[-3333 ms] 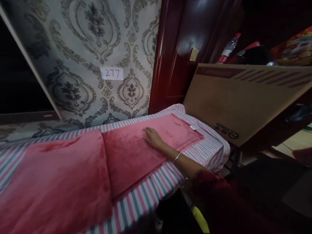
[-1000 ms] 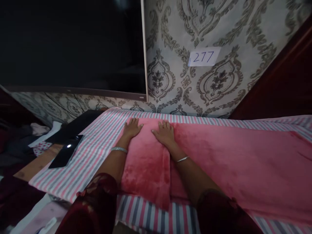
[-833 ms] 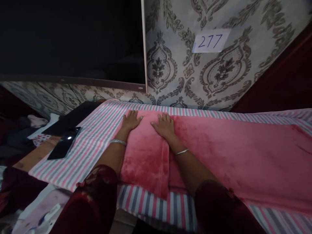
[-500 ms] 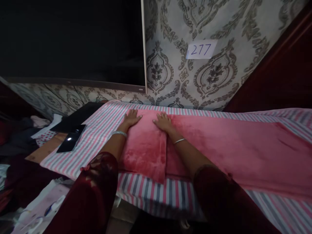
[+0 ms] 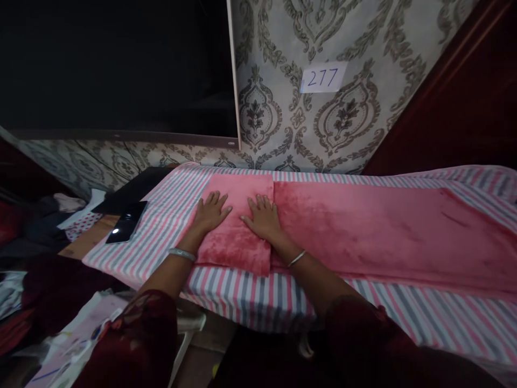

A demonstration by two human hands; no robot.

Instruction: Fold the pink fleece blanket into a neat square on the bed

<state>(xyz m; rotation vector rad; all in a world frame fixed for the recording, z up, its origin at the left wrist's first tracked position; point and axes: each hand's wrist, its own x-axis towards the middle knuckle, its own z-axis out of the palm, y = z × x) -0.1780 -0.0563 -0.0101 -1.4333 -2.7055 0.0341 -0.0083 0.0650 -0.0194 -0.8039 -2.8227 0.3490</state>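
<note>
A long pink plush cloth (image 5: 363,226), perhaps a blanket, lies flat on a striped sheet (image 5: 161,226). Its left end is folded over into a rectangular flap (image 5: 234,250). My left hand (image 5: 210,213) rests on the left side of this flap, palm down with fingers spread. On the flap's right side, close to its edge, my right hand (image 5: 262,216) lies flat too, its fingers spread. Neither hand grips the cloth. The layers beneath the flap are hidden.
A dark phone (image 5: 128,221) lies at the sheet's left edge, beside a black flat object (image 5: 133,188). Behind, a large screen (image 5: 121,70) hangs on the patterned wall, with a paper marked 277 (image 5: 323,77). Clothes (image 5: 44,215) are piled at the left.
Both hands have slid back toward me over the folded flap, from near its far edge to its middle. The flap remains folded, and the camera view has shifted slightly.
</note>
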